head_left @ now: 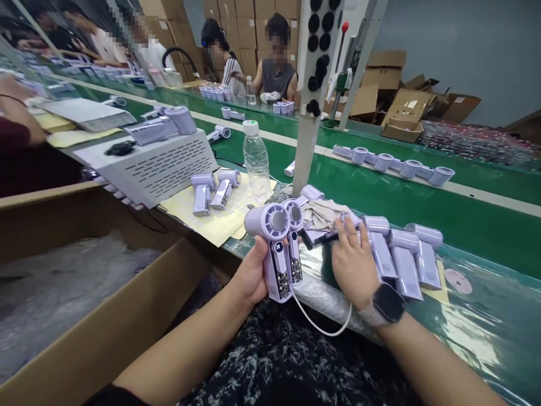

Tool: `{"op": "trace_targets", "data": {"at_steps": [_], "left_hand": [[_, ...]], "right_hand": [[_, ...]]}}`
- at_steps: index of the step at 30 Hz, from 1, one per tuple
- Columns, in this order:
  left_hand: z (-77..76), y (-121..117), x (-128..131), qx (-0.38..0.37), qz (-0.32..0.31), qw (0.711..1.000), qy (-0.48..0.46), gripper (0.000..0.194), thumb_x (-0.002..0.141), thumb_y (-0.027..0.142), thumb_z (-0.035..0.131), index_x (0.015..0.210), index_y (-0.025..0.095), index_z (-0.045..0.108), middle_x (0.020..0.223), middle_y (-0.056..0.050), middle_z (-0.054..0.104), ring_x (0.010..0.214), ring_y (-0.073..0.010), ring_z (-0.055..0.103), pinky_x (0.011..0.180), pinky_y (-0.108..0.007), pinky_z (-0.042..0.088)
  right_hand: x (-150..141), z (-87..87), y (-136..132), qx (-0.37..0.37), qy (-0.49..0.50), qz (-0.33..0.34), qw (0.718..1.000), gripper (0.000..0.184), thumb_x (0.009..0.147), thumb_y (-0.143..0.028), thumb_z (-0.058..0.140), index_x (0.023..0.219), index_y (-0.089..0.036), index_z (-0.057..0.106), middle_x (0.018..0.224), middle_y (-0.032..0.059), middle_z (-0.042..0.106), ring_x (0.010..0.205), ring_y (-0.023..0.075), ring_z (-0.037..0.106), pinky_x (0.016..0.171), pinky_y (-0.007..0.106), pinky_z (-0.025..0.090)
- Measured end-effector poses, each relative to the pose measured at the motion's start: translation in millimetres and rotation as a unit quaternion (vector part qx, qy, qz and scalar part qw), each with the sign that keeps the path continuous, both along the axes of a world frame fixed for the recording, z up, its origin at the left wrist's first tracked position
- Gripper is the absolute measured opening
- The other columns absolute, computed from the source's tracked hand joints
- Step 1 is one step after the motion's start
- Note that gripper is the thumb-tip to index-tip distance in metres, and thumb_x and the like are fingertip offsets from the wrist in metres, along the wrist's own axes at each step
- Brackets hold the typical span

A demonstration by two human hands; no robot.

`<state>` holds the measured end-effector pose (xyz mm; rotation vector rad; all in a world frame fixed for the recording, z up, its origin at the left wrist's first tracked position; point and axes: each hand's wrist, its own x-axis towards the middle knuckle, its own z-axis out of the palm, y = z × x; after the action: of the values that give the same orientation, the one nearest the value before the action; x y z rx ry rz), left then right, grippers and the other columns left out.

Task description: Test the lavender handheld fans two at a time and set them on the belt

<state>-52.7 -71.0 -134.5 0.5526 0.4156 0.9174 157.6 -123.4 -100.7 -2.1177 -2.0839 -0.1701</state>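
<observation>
Two lavender handheld fans (278, 276) stand upright side by side, the nearer one gripped by my left hand (252, 272). Their handles show bare circuit boards, and the nearer display reads 20. A white cable (327, 334) loops from the handles' lower end toward the right. My right hand (354, 264) lies with fingers stretched out at the edge of a pale cloth (325, 214); what lies under its fingertips is partly hidden. Just right of it, several lavender fans (403, 262) lie in a row on the bench.
A clear plastic bottle (256, 158) stands behind the held fans. Left of it are two fans (224, 190) on yellow paper and a white vented box (169, 169). A metal post (309, 113) rises ahead. Beyond runs a green conveyor (477, 208); a cardboard box (127, 316) sits at lower left.
</observation>
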Motion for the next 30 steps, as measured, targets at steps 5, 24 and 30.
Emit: {"op": "trace_targets", "data": {"at_steps": [5,24,30], "left_hand": [[18.7,5,-1,0.037,0.055,0.997,-0.043,0.069,0.061,0.081,0.081,0.085,0.017,0.075,0.102,-0.01,0.081,0.102,-0.0312,0.077,0.092,-0.041,0.063],[30.6,-2,28,0.085,0.175,0.98,-0.049,0.078,0.055,0.096,0.068,0.068,0.02,0.063,0.1,-0.01,0.078,0.108,-0.0368,0.073,0.087,-0.049,0.061],[36.3,-9,23,0.0,0.154,0.984,-0.095,0.076,0.057,0.092,0.071,0.064,0.018,0.062,0.108,-0.007,0.077,0.095,-0.0266,0.074,0.081,-0.039,0.062]], "right_hand": [[-22,9.6,-37,-0.13,0.292,0.082,0.944,0.022,0.105,-0.024,0.047,0.098,-0.019,0.068,0.081,0.0078,0.073,0.078,0.0255,0.069,0.072,0.037,0.053],[-89,-12.9,-55,-0.038,0.703,0.019,0.71,0.043,0.106,-0.053,0.054,0.077,-0.022,0.056,0.058,-0.0051,0.048,0.054,0.0134,0.044,0.055,0.026,0.035],[-78,-10.2,-59,-0.041,0.603,0.114,0.788,0.03,0.109,-0.039,0.051,0.09,-0.024,0.067,0.085,0.0012,0.065,0.079,0.0174,0.059,0.072,0.026,0.047]]}}
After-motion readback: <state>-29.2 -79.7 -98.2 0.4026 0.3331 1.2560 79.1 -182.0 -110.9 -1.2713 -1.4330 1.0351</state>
